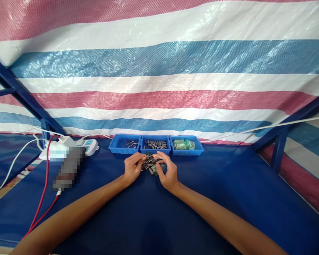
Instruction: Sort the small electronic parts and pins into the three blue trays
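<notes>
We see a striped sheet [159, 60] backing a blue table [202, 219]; 3 blue trays [124, 151] line its far edge; our right hand [170, 173] curves, thumb and fingers apart, over a pile of small parts [152, 169] before the middle tray [149, 151]; we cannot tell whether our left hand [132, 168], at its left, grips anything; thin pins [148, 162] point variously, many long axes slanting away rightward.

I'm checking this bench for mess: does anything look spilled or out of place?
A mixed pile of small parts lies loose on the table between the left hand and right hand, though similar parts sit in blue bins behind. Whether it spilled isn't clear.
</notes>
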`<state>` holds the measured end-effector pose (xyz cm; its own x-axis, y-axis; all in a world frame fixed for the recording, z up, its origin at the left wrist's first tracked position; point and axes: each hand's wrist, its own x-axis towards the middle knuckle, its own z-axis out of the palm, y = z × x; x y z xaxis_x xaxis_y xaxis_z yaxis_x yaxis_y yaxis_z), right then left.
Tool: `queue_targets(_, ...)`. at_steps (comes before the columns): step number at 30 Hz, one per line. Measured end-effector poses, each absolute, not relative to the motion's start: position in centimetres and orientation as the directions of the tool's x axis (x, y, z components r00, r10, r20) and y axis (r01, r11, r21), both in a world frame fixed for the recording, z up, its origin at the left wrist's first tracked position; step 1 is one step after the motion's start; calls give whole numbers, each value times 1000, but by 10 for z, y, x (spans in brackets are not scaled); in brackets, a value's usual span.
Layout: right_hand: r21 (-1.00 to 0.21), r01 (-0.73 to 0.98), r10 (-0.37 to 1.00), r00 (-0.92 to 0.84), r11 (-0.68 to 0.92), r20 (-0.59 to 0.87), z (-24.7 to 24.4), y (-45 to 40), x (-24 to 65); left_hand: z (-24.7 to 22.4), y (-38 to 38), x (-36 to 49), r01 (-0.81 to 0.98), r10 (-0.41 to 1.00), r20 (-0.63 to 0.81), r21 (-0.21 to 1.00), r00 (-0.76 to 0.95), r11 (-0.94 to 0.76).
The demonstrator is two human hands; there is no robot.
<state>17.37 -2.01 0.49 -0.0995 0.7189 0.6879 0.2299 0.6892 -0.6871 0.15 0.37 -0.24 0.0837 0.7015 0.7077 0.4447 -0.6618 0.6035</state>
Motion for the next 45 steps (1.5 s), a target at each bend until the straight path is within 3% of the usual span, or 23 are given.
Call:
queue_targets(14,-664,254,702,-106,704,704,4,-20,172,-3,4,3,466,619,782,522,73,-714)
queue_targets(26,-694,236,724,-67,680,687,6,-20,173,-4,4,2,476,618,784,521,62,-708)
queue_targets(45,-641,295,694,-123,708,710,4,-19,173,-4,3,2,469,654,754,557,61,-686)
